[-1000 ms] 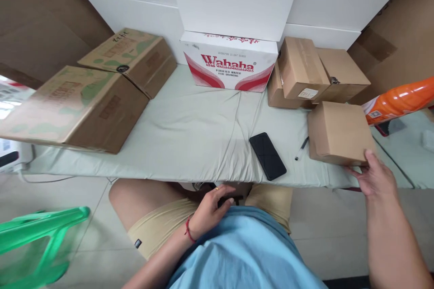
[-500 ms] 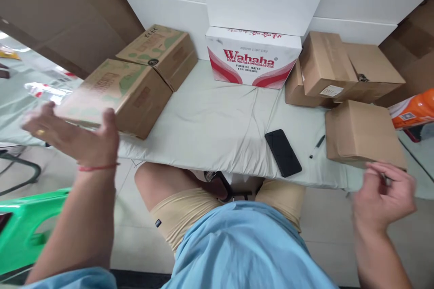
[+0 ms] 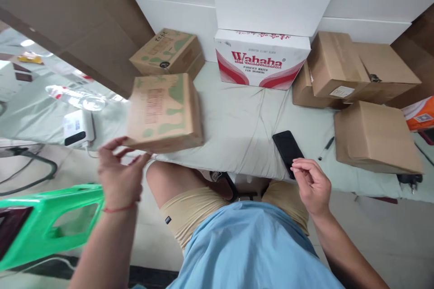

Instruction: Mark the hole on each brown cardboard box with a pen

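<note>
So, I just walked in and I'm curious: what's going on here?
The person's left hand is at the near left corner of a green-patterned carton, with a similar carton behind it. The right hand, fingertips together, is by the black phone; contact is unclear. A white Wahaha box stands further back, with brown boxes to its right.

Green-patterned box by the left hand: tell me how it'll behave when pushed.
The box looks like cardboard with straight edges, so probably fairly stiff. Its flat faces suggest sliding over rolling. The wrinkled cloth might drag or bunch.
</note>
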`<act>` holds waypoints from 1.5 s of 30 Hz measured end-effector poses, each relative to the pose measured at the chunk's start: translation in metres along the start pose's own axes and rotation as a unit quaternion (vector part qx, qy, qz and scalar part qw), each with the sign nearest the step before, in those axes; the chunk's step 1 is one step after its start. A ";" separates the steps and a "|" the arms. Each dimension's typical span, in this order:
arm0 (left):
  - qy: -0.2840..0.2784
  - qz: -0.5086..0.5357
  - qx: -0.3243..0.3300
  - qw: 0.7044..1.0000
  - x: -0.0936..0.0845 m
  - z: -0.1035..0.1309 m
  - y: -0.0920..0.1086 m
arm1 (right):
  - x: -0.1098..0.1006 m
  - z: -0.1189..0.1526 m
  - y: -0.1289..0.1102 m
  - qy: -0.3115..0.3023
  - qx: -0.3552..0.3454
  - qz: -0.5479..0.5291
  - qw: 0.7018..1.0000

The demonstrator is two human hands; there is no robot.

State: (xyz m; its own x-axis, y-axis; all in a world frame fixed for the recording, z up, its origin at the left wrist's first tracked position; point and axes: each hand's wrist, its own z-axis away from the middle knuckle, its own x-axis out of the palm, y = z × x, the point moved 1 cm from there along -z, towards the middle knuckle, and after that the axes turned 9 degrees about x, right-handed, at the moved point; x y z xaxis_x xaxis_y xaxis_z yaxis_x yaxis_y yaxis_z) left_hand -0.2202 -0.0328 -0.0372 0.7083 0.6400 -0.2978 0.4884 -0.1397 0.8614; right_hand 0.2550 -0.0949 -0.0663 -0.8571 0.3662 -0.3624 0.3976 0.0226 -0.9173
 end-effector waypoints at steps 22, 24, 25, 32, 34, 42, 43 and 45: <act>-0.045 0.244 -0.184 0.951 0.065 0.060 0.032 | 0.127 -0.076 -0.050 -0.261 0.157 -0.218 0.927; -0.075 0.229 -0.121 0.963 0.059 0.072 0.052 | 0.109 -0.059 -0.041 -0.228 0.240 -0.256 0.908; -0.092 0.217 -0.082 0.968 0.057 0.078 0.064 | 0.102 -0.052 -0.035 -0.211 0.281 -0.279 0.893; -0.127 0.182 0.162 0.962 0.065 0.096 0.126 | 0.070 -0.025 -0.006 -0.119 0.427 -0.412 0.797; -0.099 0.201 0.174 0.959 0.071 0.094 0.127 | 0.066 -0.020 -0.007 -0.114 0.423 -0.424 0.792; -0.107 0.193 0.186 0.957 0.064 0.101 0.131 | 0.053 -0.015 -0.004 -0.129 0.429 -0.462 0.766; -0.107 0.187 0.199 0.956 0.061 0.105 0.134 | 0.052 -0.013 -0.002 -0.128 0.436 -0.468 0.758; -0.100 0.174 0.221 0.955 0.057 0.111 0.139 | 0.050 -0.008 0.000 -0.129 0.445 -0.473 0.749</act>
State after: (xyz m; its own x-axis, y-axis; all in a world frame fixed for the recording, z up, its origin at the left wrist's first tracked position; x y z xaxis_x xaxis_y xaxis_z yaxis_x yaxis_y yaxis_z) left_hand -0.0561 -0.0996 0.0198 0.9282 0.3461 -0.1363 0.3420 -0.6502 0.6784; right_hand 0.2145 -0.0690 -0.0832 -0.6975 0.3836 0.6053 -0.7058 -0.5134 -0.4881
